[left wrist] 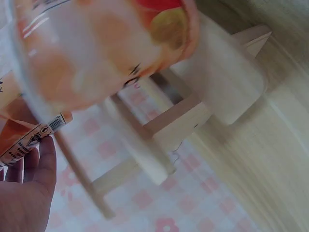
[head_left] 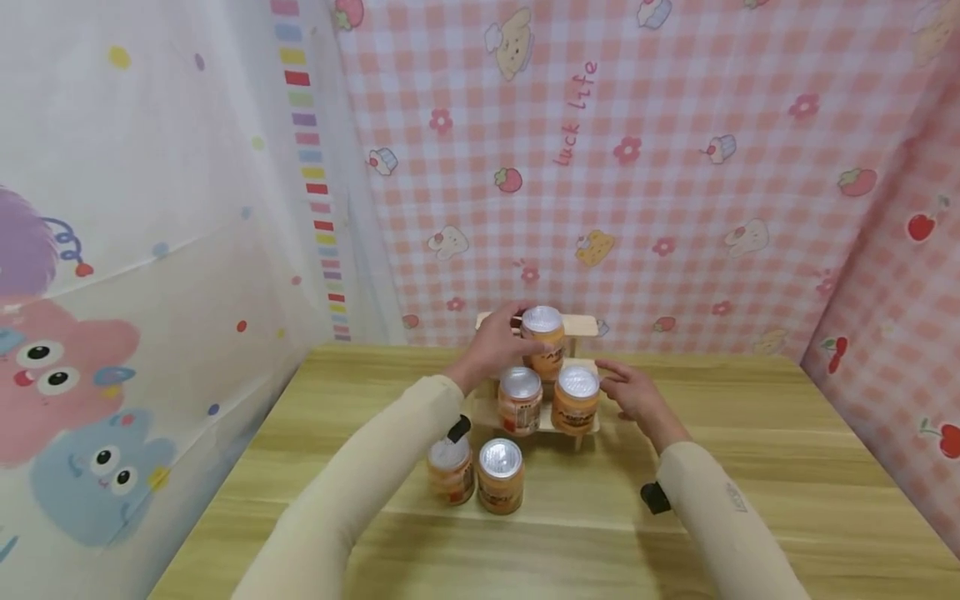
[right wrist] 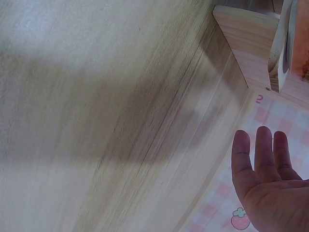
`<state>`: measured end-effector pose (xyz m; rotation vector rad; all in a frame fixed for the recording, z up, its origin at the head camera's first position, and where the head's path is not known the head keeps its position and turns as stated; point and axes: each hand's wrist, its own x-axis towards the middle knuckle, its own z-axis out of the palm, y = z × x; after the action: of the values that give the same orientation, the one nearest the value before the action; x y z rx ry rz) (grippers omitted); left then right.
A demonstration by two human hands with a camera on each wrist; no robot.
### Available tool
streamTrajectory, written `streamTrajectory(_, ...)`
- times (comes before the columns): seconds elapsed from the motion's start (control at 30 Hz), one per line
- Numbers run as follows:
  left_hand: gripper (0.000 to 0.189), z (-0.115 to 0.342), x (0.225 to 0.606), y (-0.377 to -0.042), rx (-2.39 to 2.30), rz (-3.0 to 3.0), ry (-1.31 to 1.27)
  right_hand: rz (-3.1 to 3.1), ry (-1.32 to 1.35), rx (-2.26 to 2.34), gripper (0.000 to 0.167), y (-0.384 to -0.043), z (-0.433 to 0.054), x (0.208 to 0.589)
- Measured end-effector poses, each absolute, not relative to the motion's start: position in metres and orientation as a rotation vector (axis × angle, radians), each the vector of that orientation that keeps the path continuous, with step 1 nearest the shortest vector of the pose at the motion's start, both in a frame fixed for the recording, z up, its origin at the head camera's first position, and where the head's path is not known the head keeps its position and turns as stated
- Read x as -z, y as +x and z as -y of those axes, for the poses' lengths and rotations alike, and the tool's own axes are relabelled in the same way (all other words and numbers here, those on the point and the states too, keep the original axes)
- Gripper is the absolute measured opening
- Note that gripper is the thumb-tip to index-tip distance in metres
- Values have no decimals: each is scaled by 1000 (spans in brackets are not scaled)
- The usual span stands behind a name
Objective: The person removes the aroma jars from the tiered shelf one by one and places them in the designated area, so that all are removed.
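My left hand (head_left: 495,343) grips an orange-labelled can (head_left: 544,343) with a silver lid, upright at the middle step of a small stepped wooden rack (head_left: 581,325). Whether its base touches the step is hidden. In the left wrist view, the fingers curl round this can (left wrist: 19,133). Two similar cans, a left one (head_left: 521,402) and a right one (head_left: 576,402), stand on the lowest step. Beside the rack's right side is my right hand (head_left: 633,393), its fingers extended and holding nothing. The right wrist view shows this hand (right wrist: 270,186) apart from the rack (right wrist: 246,43).
Two more orange cans, one (head_left: 451,475) partly behind the left sleeve and another (head_left: 501,477), stand on the wood-grain table (head_left: 712,500) before the rack. A pink checked cloth (head_left: 637,200) hangs behind; a white patterned sheet (head_left: 187,192) hangs at left.
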<state>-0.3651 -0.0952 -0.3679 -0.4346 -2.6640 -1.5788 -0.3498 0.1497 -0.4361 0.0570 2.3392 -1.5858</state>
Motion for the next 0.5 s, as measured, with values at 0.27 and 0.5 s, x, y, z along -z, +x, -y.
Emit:
streamTrajectory(0.27, 67, 112, 340, -365, 1538, 2593, -495, -2343, 86, 1597, 51, -349, -149, 435)
streamTrajectory(0.5, 70, 138, 321, -359, 1618, 2549, -441, -2346, 93, 1595, 51, -350, -148, 435)
